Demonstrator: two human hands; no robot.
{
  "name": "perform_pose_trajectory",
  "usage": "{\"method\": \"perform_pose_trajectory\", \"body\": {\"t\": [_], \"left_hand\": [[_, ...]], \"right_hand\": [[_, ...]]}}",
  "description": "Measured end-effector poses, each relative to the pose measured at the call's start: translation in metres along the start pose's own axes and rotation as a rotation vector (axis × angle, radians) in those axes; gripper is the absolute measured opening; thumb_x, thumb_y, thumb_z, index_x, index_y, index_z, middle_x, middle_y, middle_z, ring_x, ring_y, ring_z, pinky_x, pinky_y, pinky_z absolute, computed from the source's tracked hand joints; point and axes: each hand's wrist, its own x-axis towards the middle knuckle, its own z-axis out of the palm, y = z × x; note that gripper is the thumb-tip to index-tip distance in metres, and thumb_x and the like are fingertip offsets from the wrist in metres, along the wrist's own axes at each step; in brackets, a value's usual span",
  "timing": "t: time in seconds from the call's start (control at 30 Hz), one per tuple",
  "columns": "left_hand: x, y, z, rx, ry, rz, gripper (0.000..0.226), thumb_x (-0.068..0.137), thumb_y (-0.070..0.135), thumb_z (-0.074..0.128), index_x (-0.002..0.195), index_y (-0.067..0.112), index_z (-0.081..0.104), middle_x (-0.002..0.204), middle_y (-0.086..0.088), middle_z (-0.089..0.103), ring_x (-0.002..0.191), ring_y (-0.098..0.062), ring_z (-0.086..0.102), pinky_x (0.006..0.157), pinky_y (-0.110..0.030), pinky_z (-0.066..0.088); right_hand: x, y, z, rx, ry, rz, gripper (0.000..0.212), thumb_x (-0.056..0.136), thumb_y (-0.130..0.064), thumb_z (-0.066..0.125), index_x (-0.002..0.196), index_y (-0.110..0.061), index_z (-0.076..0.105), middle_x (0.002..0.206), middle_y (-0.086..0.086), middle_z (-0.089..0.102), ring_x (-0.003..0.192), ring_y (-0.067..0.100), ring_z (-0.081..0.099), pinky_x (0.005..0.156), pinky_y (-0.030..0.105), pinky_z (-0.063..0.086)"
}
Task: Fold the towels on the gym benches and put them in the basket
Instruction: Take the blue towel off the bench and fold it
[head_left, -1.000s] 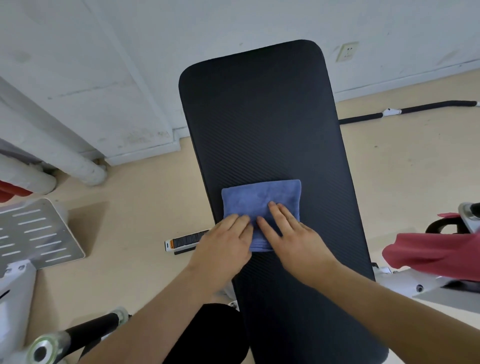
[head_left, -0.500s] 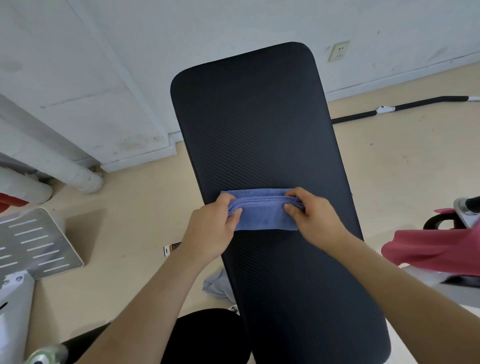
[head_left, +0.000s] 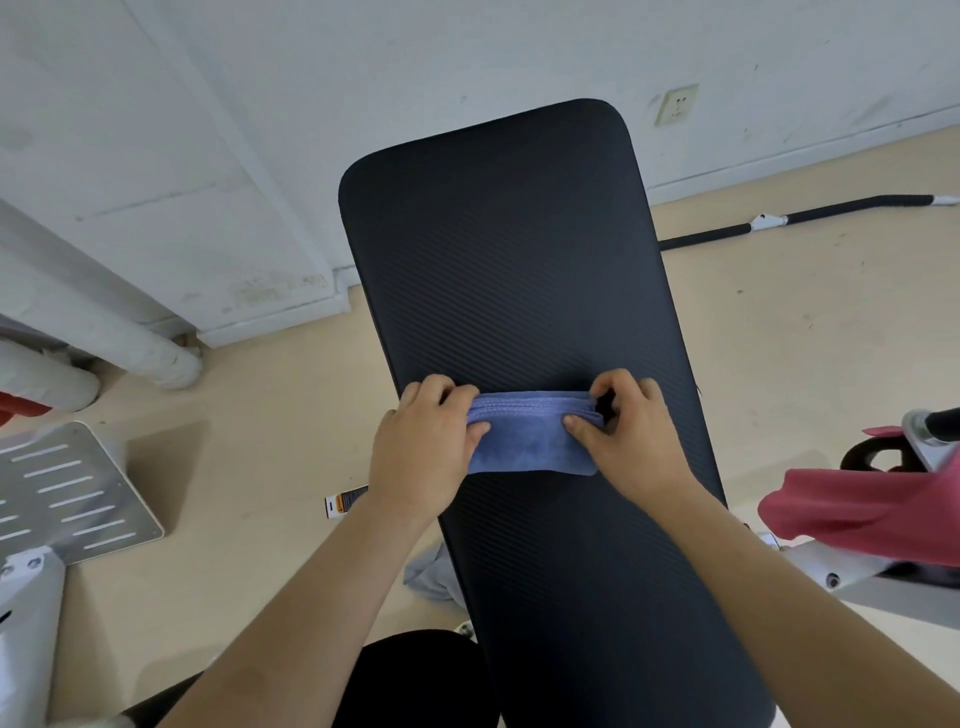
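A small blue towel, folded into a thick narrow strip, lies across the middle of the black padded gym bench. My left hand pinches the towel's left end, thumb on top and fingers curled over the far edge. My right hand grips the right end the same way. The stacked hemmed edges of the towel face away from me. A red towel hangs over white equipment at the right. No basket is in view.
A grey cloth lies on the floor under the bench's left side. A perforated metal plate and white pipes are at the left. A black bar lies on the floor at the back right, near the wall.
One second ago both hands pressed flat on the wider folded towel. They then took hold of its far edge and drew it toward me, so the towel is now a narrower strip.
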Motion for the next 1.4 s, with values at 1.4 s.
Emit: {"method": "perform_pose_trajectory", "body": {"t": [1.4], "left_hand": [[-0.572,-0.158,-0.374,-1.035,0.838,-0.773,0.008,0.091,0.033,0.061,0.092,0.029,0.068,0.086,0.015,0.07,0.083,0.001,0.064,0.071,-0.014,0.046]], "right_hand": [[-0.432,-0.448,0.047,0.05,-1.427,-0.74,0.029,0.086,-0.025,0.066,0.114,-0.017,0.065,0.11,0.002,0.07,0.106,0.015,0.064,0.093,0.027,0.05]]}}
